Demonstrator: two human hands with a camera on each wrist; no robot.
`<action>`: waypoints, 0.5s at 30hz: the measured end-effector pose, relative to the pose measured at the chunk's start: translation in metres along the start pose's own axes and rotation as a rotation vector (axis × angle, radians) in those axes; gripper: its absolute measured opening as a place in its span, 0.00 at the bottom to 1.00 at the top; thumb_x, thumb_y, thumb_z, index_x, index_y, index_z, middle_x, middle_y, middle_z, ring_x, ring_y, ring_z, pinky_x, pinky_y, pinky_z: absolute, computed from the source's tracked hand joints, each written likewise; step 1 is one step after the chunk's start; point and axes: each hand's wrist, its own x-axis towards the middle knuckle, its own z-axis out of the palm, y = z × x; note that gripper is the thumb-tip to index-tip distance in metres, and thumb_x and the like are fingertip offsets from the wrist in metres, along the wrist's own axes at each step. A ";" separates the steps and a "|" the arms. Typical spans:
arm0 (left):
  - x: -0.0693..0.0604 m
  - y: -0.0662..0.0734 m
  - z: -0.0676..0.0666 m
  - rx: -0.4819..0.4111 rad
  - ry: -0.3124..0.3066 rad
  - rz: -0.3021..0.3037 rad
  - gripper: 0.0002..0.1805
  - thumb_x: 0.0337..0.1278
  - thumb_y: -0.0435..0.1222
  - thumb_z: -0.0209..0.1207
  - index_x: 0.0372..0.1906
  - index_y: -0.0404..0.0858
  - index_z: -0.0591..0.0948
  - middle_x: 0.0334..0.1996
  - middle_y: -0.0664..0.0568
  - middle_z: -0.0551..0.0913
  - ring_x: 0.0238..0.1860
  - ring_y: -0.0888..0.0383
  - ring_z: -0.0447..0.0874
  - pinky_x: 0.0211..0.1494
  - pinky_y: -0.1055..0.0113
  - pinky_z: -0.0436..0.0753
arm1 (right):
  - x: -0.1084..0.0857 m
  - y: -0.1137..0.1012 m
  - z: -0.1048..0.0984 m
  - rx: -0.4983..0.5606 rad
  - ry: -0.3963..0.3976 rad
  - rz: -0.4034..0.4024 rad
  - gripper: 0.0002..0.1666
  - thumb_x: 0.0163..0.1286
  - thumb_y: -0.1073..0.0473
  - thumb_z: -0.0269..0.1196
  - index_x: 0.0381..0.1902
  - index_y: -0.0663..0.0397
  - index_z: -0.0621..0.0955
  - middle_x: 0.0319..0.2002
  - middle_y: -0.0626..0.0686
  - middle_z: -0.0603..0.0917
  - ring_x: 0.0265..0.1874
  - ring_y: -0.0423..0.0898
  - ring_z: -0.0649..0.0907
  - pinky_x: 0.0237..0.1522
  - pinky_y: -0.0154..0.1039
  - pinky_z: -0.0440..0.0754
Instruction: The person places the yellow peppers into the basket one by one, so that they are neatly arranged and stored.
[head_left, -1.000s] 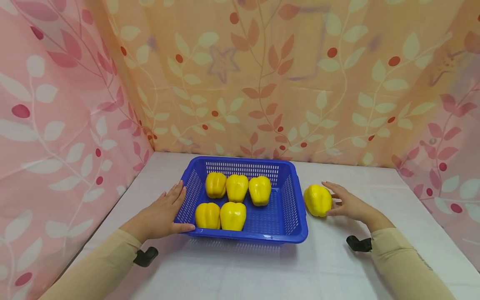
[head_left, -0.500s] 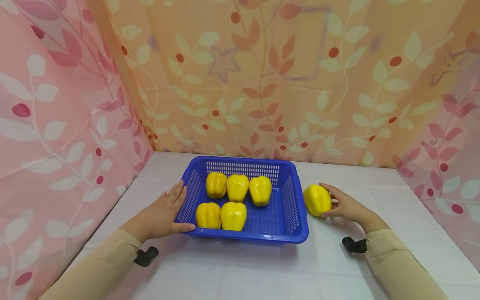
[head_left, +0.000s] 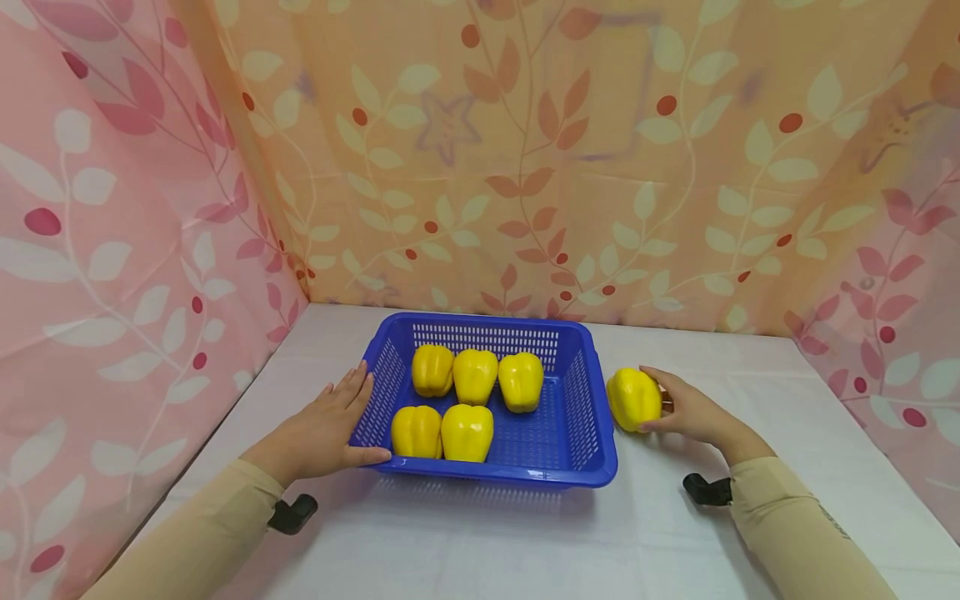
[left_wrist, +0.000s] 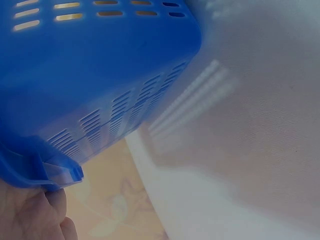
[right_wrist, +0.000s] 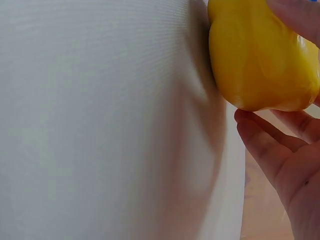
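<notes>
A blue plastic basket with slotted walls stands on the table, holding several yellow bell peppers, one of them a pepper near its front wall. My left hand rests against the basket's left side with fingers extended, its thumb lying along the front rim. To the right of the basket, my right hand grips another yellow bell pepper between thumb and fingers. Up close in the right wrist view, that pepper has the thumb on one side and fingertips at its lower end.
A white cloth covers the table. Behind it hangs an orange leaf-patterned curtain, with a pink one at the left and another at the right. The front-right area inside the basket shows bare floor.
My right hand has moved slightly left and closed its fingers around the pepper beside the basket. The left hand and the basket have stayed in place.
</notes>
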 end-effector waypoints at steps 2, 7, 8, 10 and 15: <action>0.000 -0.001 0.001 0.001 0.001 0.000 0.63 0.38 0.76 0.41 0.70 0.32 0.46 0.72 0.41 0.37 0.71 0.44 0.38 0.68 0.45 0.47 | 0.000 -0.001 -0.002 -0.003 0.002 0.009 0.60 0.46 0.47 0.73 0.69 0.59 0.53 0.64 0.67 0.59 0.53 0.64 0.72 0.53 0.55 0.72; 0.001 -0.001 0.002 0.003 0.000 0.000 0.63 0.38 0.76 0.41 0.70 0.32 0.46 0.72 0.41 0.37 0.71 0.44 0.38 0.68 0.45 0.47 | -0.002 -0.004 -0.010 -0.034 0.011 0.025 0.60 0.47 0.45 0.72 0.69 0.59 0.54 0.64 0.67 0.60 0.53 0.65 0.72 0.54 0.56 0.71; 0.001 -0.001 0.002 0.004 -0.001 0.000 0.64 0.38 0.76 0.41 0.70 0.32 0.46 0.72 0.41 0.37 0.71 0.44 0.38 0.68 0.45 0.47 | -0.003 -0.005 -0.012 -0.041 0.010 0.026 0.60 0.47 0.44 0.72 0.69 0.58 0.54 0.64 0.67 0.60 0.53 0.65 0.72 0.54 0.57 0.71; 0.000 -0.001 0.001 0.006 -0.002 0.000 0.64 0.38 0.76 0.40 0.70 0.32 0.46 0.72 0.41 0.37 0.71 0.44 0.38 0.68 0.45 0.47 | -0.004 -0.006 -0.015 -0.051 0.006 0.024 0.60 0.47 0.43 0.71 0.69 0.59 0.54 0.63 0.67 0.61 0.53 0.65 0.72 0.54 0.57 0.71; -0.001 0.000 0.000 0.000 -0.002 -0.003 0.64 0.38 0.76 0.41 0.70 0.32 0.46 0.72 0.40 0.37 0.71 0.43 0.38 0.68 0.45 0.47 | -0.005 -0.008 -0.021 -0.052 0.007 0.025 0.60 0.47 0.44 0.71 0.69 0.59 0.54 0.64 0.67 0.60 0.53 0.65 0.72 0.54 0.57 0.71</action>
